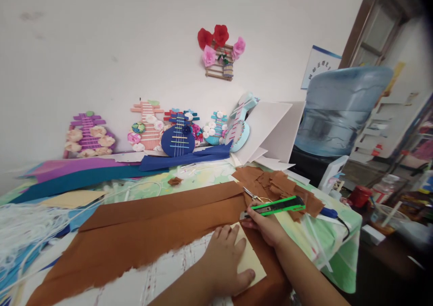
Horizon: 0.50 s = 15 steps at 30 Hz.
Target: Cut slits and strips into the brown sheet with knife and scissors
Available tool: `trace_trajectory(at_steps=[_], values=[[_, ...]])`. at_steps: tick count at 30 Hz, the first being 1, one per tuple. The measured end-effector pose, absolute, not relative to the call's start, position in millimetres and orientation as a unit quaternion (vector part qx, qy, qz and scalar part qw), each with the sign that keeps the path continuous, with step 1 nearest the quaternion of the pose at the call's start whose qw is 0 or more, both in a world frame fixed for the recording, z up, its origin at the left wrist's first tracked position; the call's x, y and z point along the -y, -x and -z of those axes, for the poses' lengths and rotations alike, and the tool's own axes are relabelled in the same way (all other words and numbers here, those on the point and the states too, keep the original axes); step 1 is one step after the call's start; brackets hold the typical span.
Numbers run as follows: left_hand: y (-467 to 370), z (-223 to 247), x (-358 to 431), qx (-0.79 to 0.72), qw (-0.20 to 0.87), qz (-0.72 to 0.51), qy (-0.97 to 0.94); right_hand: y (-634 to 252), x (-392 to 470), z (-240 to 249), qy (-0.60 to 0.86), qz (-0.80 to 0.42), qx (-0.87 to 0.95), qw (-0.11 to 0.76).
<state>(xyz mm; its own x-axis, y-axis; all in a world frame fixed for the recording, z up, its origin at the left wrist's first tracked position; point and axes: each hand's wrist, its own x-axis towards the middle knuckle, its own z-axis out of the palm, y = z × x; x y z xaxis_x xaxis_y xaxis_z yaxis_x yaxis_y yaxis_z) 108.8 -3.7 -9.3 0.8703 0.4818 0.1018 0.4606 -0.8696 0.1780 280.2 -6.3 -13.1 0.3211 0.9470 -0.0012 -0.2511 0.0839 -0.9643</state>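
My left hand [226, 261] lies flat with fingers spread on a cream card [253, 263], pressing it onto brown paper. In my right hand [265, 227] is a green and black utility knife [282, 205], its tip at the card's top corner. The large brown sheet [145, 227] spreads across the table, with a white patterned surface [169, 270] showing past its ragged lower edge. Scissors [252, 195] lie just beyond the knife, beside a heap of torn brown pieces [274, 184].
Decorated lute-shaped crafts [178, 136] stand along the wall. Tangled white cord [30, 229] and coloured sheets [81, 173] lie at the left. White boards [270, 125] and a large water bottle [338, 112] stand at the back right. A blue-handled tool [329, 212] rests near the table's right edge.
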Motion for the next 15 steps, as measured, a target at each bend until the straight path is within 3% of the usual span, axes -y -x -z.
trace_trajectory(at_steps=[7, 15], values=[[-109, 11, 3, -0.244, 0.078, -0.077, -0.963, -285, 14, 9, 0.441, -0.53, 0.352, 0.633], [-110, 9, 3, -0.249, 0.087, -0.07, -0.962, -288, 4, 21, 0.56, -0.378, 0.424, 0.603]])
